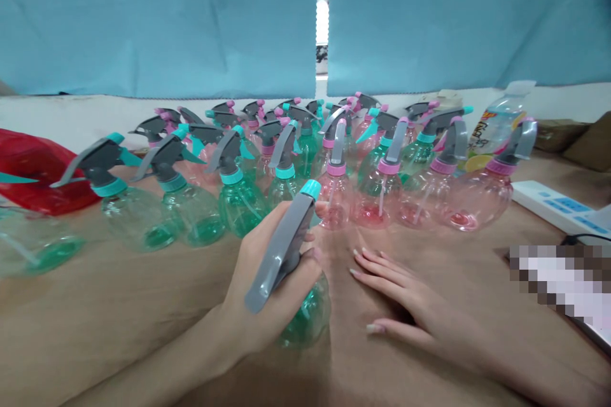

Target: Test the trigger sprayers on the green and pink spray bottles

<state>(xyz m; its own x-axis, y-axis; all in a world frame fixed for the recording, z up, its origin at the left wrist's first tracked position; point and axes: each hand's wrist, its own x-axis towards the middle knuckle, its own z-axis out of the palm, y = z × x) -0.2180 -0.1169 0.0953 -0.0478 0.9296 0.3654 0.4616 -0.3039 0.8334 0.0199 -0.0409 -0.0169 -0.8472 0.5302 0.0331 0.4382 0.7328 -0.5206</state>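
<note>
Brown tabletop (119, 292), green spray bottles (241, 206), pink spray bottles (335, 194), crowded together; white power strip (556, 205), red bundle (52, 168)

The left hand (292, 297) hides the neck of a round, translucent green plastic spray bottle (310, 318). The left edge cuts off a green-tinted clear plastic spray bottle (52, 254) and a glossy red plastic bag (52, 175). Coarse mosaic squares obscure a flat object (563, 280) at right.
</note>
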